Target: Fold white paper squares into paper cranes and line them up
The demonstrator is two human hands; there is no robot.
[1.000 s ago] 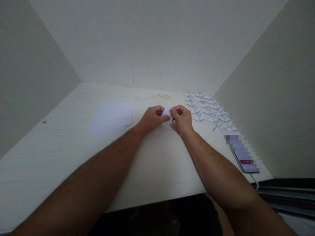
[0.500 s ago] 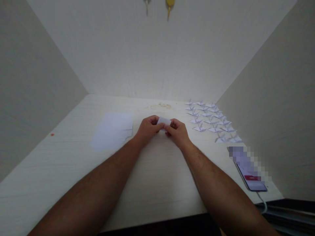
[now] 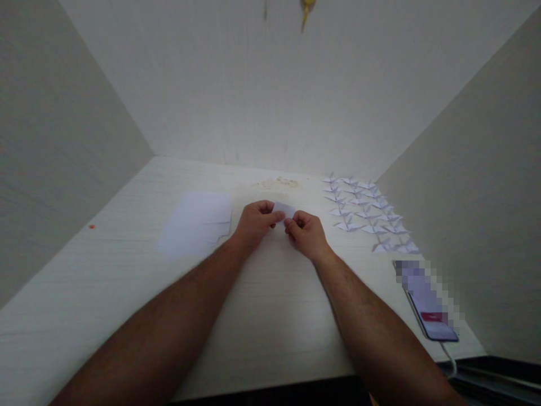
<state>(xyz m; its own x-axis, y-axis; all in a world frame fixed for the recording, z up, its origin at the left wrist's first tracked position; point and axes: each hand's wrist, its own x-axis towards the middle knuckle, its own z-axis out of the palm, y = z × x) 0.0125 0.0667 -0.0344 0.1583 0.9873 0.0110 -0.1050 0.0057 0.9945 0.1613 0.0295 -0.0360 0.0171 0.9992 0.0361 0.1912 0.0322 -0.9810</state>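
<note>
A small folded piece of white paper (image 3: 284, 209) is held up between my two hands, above the middle of the table. My left hand (image 3: 258, 221) is closed on its left side, with the thumb pressed on the near face. At its right edge, my right hand (image 3: 307, 231) pinches the paper between thumb and fingers. The fingers behind the paper are partly hidden. Several white folded paper cranes (image 3: 347, 224) stand in rows on the table to the right of my hands. A stack of white paper sheets (image 3: 196, 223) lies to the left.
A phone (image 3: 426, 304) with a cable (image 3: 449, 361) lies at the table's right edge. Walls close in the table (image 3: 270, 316) at the back and on both sides. A small orange bit (image 3: 92, 226) lies far left. Brownish marks (image 3: 287, 182) show near the back wall.
My right thumb has shifted from the paper's middle toward its right edge, a little apart from the left thumb. The whole view has tilted slightly.
</note>
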